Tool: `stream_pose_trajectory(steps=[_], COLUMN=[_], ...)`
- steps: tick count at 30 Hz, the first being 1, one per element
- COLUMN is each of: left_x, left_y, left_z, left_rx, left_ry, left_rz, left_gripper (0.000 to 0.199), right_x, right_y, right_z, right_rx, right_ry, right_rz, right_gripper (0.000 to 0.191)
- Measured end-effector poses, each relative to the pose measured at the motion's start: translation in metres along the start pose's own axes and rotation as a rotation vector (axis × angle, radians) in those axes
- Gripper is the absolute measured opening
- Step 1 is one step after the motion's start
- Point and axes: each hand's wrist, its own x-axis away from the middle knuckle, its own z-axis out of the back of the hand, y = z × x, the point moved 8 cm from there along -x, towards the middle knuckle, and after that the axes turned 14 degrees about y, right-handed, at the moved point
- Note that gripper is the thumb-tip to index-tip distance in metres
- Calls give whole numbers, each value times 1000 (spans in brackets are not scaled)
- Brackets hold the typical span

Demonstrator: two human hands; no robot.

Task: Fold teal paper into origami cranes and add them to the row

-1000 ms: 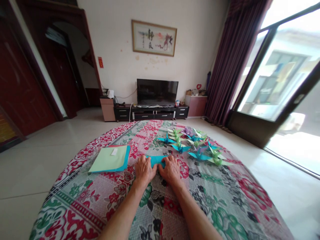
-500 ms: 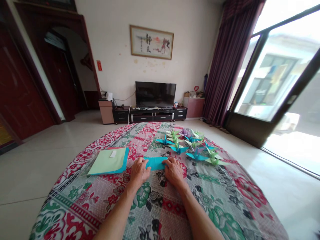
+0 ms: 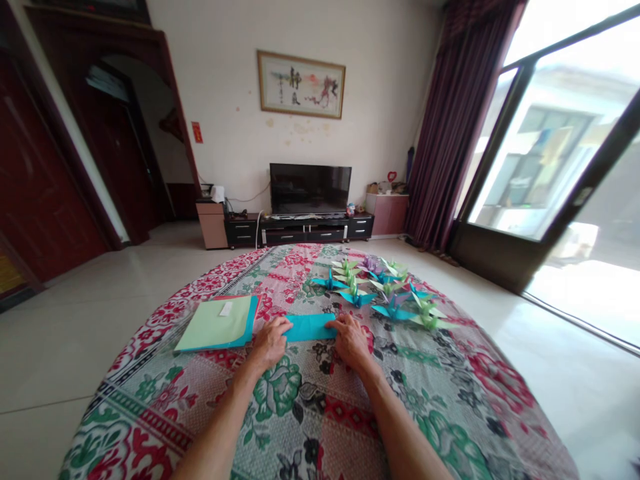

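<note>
A sheet of blue paper (image 3: 311, 327), folded into a long rectangle, lies flat on the patterned tablecloth. My left hand (image 3: 271, 343) has its fingers closed at the paper's left end. At the right end, my right hand (image 3: 352, 339) grips the near corner area between thumb and fingers. Left of my left hand lies a stack of square paper (image 3: 216, 323), pale green on top with blue and red sheets under it. A small white slip (image 3: 226, 309) rests on that stack.
Several folded paper cranes (image 3: 395, 308) in green, blue and purple stand to the right, beyond my right hand. The round table's cloth (image 3: 345, 427) reaches to its curved edge. Across the floor, a television (image 3: 310, 190) stands on a low black cabinet (image 3: 285, 235).
My left hand has slid left and slightly toward me, uncovering more of the blue paper's left end. My right hand has shifted slightly right.
</note>
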Motion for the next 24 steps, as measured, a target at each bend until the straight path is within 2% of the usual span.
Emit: stream_pose_trajectory(steps=[12, 16, 18, 19, 22, 24], left_x=[0, -6, -8, -7, -2, 2], left_y=[-2, 7, 17, 22, 41, 48], left_z=[1, -1, 3, 6, 12, 13], left_rx=[46, -53, -151, -211, -354, -405], left_ry=[-38, -47, 21, 79, 189, 218], left_rz=[40, 84, 118, 135, 144, 142], left_gripper=[55, 40, 25, 24, 39, 40], right_x=[-3, -1, 2, 3, 7, 9], right_y=[5, -1, -6, -8, -17, -19], right_z=[-1, 2, 6, 9, 11, 10], right_rx=[-20, 2, 39, 63, 104, 109], right_ry=[11, 35, 96, 144, 197, 193], right_rz=[-26, -57, -82, -85, -57, -42], right_gripper=[46, 34, 25, 24, 34, 35])
